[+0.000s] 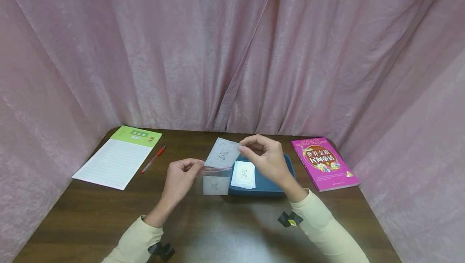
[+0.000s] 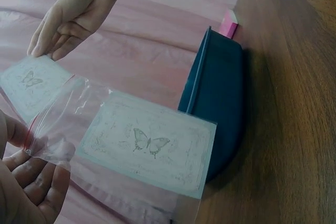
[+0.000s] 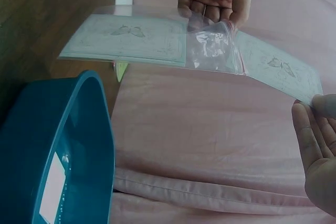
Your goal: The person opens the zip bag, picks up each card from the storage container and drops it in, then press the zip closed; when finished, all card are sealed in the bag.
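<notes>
My left hand [image 1: 183, 176] pinches the top edge of a clear zip bag [image 2: 86, 103] with a red seal line. Inside the bag hangs a pale card [image 2: 149, 142] printed with a butterfly. By one corner, my right hand [image 1: 267, 158] pinches another butterfly card [image 1: 223, 153], its lower end right at the bag's mouth. Below and to the right, a blue tray [image 1: 270, 186] stands on the table, with a small stack of similar cards [image 1: 244, 175] at its left side. The right wrist view shows the loose card [image 3: 278, 65] slanting between the bag's opening and my right fingertips.
At the left lies a writing pad [image 1: 116, 162] with a green top, and a red pen [image 1: 153, 159] beside it. A pink book [image 1: 325, 164] lies on the right of the brown table [image 1: 218, 230]. Pink curtains [image 1: 232, 53] hang behind and along both sides.
</notes>
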{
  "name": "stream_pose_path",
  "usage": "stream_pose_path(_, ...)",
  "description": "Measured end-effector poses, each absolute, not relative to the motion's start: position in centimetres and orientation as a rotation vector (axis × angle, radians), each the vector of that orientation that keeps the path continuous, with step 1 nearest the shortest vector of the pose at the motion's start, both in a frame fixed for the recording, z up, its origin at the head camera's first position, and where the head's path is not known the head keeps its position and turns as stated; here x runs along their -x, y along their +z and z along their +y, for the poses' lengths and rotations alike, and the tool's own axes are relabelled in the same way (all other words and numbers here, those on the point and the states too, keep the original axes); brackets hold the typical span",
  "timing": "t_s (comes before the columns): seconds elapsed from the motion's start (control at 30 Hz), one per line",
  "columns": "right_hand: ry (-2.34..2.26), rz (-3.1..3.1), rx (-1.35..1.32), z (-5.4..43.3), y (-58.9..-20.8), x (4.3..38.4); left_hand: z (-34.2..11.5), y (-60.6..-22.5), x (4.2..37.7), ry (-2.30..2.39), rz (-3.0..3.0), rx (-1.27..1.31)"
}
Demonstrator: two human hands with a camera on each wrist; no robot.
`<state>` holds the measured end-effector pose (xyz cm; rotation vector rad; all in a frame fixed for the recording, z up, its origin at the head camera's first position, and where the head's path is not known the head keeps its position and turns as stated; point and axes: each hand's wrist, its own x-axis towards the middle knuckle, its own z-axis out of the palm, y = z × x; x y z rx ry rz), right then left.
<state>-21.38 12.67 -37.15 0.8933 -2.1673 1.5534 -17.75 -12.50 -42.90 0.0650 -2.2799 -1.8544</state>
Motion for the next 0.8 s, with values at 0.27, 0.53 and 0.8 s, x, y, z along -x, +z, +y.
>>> stream_pose_path(0.27,1.528,-2.222,-0.884,11.9,-35.6,20.0,-12.5,-43.0,17.9,-1.821,-2.285,-0.044)
stream_pose_path(0.53,1.512,-2.24,-0.907,11.1,-35.5,19.5,-12.5,-42.9,17.7,-1.772,-2.285,-0.049)
stream_pose_path(0.8,1.571,-2.299,-0.87,10.9,-36.7,20.0,-12.3,-42.8,17.6,-1.768,-2.267,-0.035)
